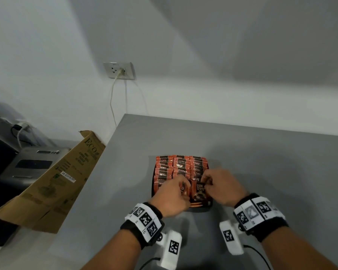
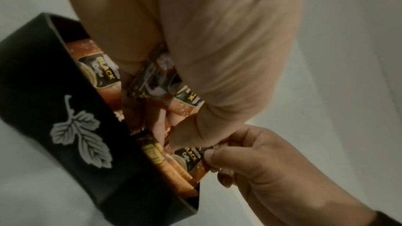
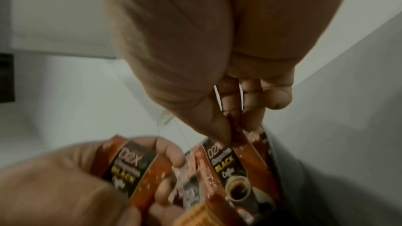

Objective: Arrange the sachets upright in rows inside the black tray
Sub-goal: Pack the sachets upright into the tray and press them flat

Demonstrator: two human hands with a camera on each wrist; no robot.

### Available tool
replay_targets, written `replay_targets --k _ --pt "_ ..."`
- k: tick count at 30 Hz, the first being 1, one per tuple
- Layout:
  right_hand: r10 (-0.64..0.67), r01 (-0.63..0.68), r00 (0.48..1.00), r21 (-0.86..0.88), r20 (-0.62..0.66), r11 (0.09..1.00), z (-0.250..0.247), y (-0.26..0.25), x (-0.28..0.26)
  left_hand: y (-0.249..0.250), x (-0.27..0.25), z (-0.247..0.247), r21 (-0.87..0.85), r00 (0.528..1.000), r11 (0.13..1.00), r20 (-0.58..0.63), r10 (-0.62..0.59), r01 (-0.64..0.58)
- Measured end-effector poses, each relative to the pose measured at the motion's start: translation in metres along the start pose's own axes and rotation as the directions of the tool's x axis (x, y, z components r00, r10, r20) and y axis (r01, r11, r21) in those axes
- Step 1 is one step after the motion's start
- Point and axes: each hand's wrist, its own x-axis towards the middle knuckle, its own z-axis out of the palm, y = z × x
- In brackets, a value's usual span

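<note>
The black tray (image 1: 203,208) sits on the grey table, packed with rows of upright orange sachets (image 1: 181,165). In the left wrist view its wall (image 2: 76,169) carries a white leaf print. My left hand (image 1: 180,187) is over the tray's near left part and grips a few sachets (image 3: 128,166) in curled fingers. My right hand (image 1: 206,181) pinches the top edge of one sachet (image 3: 236,167) between thumb and fingers at the tray's near right part. That sachet (image 1: 200,190) stands with its "Black Coffee" face towards me. The near rows are partly hidden by both hands.
The grey table (image 1: 271,162) stretches to the right and back, its left edge close to the tray. A flattened cardboard box (image 1: 53,184) leans off the left edge beside a grey appliance (image 1: 31,164). On the wall behind is a socket (image 1: 119,70) with a cord.
</note>
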Motion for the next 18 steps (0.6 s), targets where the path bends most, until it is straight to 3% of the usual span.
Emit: replay_targets --k 7,13,18 --pt "-0.072 0.068 0.997 -0.188 -0.014 0.98 0.026 -0.002 -0.004 -0.006 0.002 0.007 0.036 0.999 0.999 0.023 0.023 -0.024" --pt "-0.118 0.091 0.987 -0.224 -0.108 0.97 0.033 0.004 -0.001 -0.008 0.0 0.008 0.013 1.0 1.0 0.014 0.022 -0.022" --pt "-0.145 0.112 0.984 -0.273 -0.104 0.955 0.033 0.007 -0.003 -0.009 0.0 0.008 0.002 1.0 1.0 0.005 0.026 -0.026"
